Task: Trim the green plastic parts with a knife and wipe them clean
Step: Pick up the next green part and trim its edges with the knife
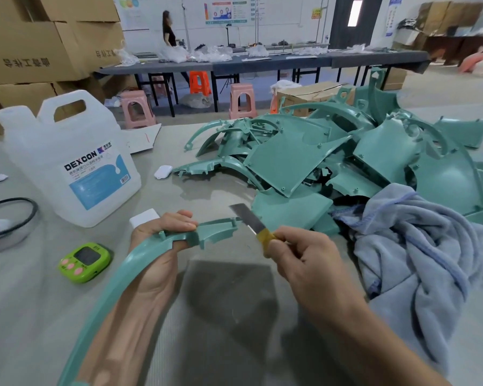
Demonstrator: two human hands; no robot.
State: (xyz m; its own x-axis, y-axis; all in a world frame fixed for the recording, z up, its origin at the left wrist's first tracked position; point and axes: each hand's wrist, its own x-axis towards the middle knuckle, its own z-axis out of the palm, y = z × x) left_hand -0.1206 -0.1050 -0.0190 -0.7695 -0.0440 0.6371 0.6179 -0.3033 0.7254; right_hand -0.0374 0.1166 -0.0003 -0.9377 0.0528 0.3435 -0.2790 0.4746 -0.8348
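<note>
While a white plastic DEXCON jug [67, 162] and a lime-green digital timer [84, 263] sit left on the grey table [25, 302], left hand [159, 235] grips a long curved green plastic strip [123, 270], fingers wrapped near its far end. Right hand [304, 254] pinches a yellow-taped steel knife blade [247, 218], edge against the strip's tip. Heap of green plastic parts [332, 154] and a blue-grey towel [416, 246] lie right.

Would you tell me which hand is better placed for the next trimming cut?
Right: the right hand pinches the knife, blade at the green part, which the left hand grips.
</note>
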